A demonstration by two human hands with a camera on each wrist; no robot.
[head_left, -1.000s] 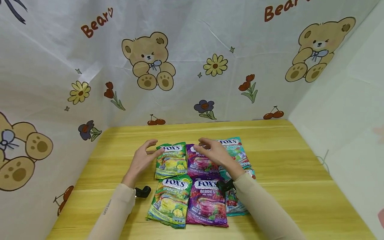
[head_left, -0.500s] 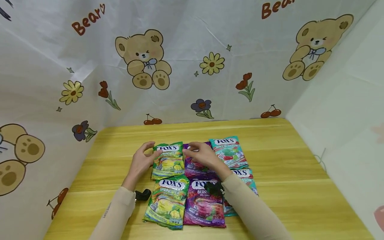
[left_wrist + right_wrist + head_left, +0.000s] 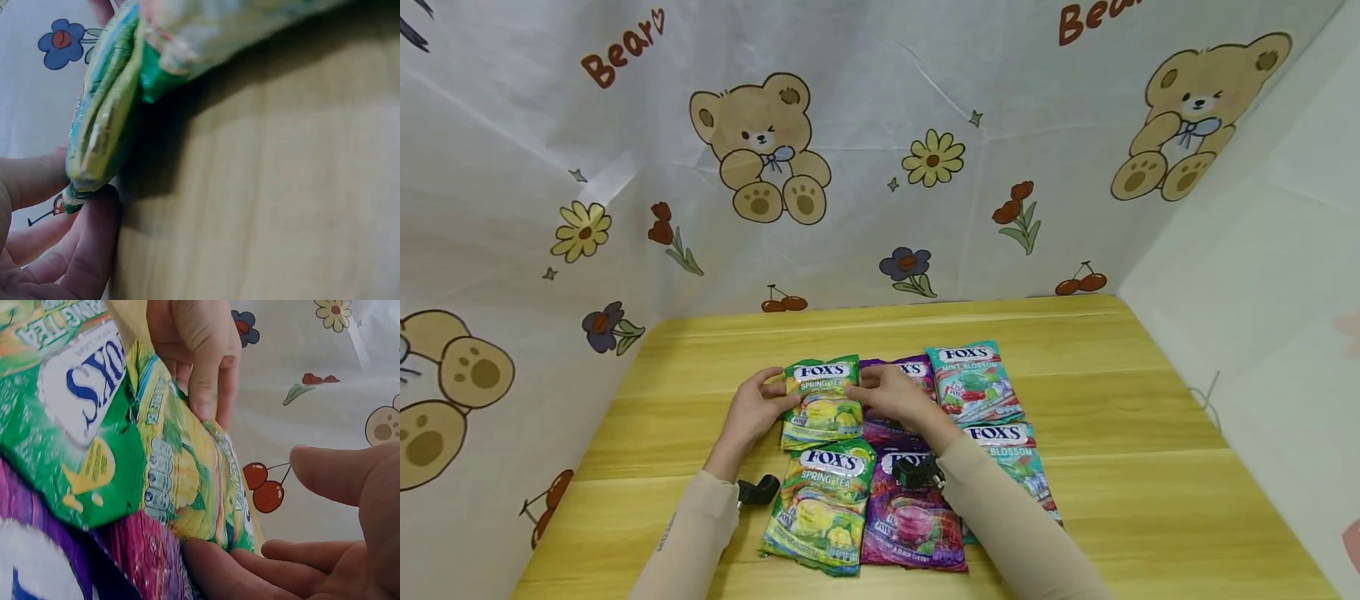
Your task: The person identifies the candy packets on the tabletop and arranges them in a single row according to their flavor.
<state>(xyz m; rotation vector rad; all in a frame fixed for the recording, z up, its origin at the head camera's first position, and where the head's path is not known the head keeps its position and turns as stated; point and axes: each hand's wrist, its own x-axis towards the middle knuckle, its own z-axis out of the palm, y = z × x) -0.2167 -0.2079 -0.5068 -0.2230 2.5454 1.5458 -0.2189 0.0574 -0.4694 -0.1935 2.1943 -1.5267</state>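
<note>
In the head view, a green-and-yellow Fox's Spring Tea candy bag (image 3: 822,408) lies between the two hands. My left hand (image 3: 754,412) pinches its left edge, thumb on top and fingers underneath, as the left wrist view shows with the bag's side (image 3: 103,134). At the right edge is my right hand (image 3: 895,398); in the right wrist view its fingers (image 3: 231,572) reach under that edge while its thumb (image 3: 325,472) stands apart from the bag. A purple Berries candy bag (image 3: 919,367) is partly hidden beneath the right hand.
A second Spring Tea bag (image 3: 820,508) and another Berries bag (image 3: 913,525) lie nearer on the wooden table (image 3: 1112,433). To the right are two Mint Blossom bags, the far one (image 3: 976,383) and the near one (image 3: 1011,454), the latter partly under the right sleeve. A bear-print sheet (image 3: 850,250) stands behind.
My right hand has moved left from over the purple bag to the Spring Tea bag's right edge. The left hand has come down onto that bag's left edge.
</note>
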